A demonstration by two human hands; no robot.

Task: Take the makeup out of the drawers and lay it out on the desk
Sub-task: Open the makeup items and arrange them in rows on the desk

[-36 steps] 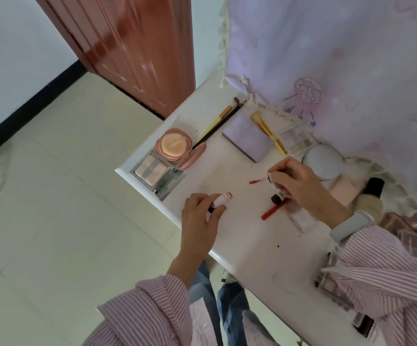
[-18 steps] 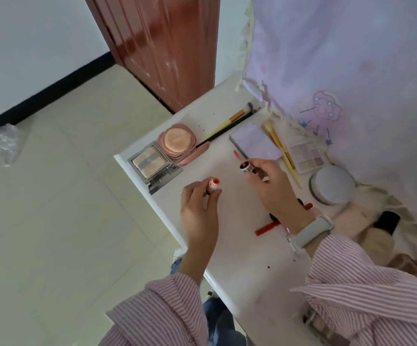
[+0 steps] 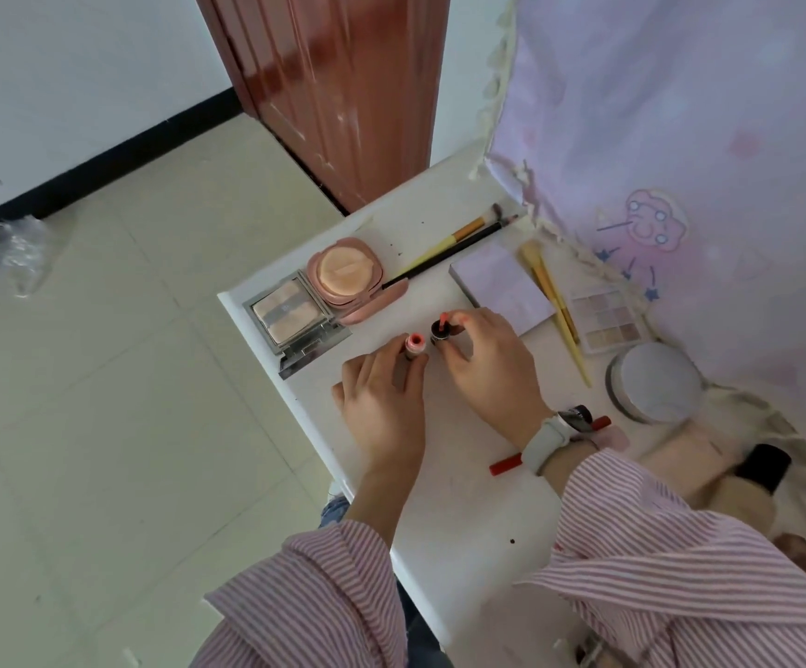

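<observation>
Pink-and-white striped sleeves (image 3: 680, 561), white desk (image 3: 463, 523), lilac curtain (image 3: 680, 113) (pink cartoon print), reddish-brown door (image 3: 343, 89).

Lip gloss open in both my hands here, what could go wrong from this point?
1. The right hand holds the wet applicator just over the white desk; a slip could smear colour on it.
2. The open tube in the left hand stands close to the desk's edge; if tipped, it might roll onto the floor.
3. The right sleeve hangs over the red pencil and could drag it.
</observation>
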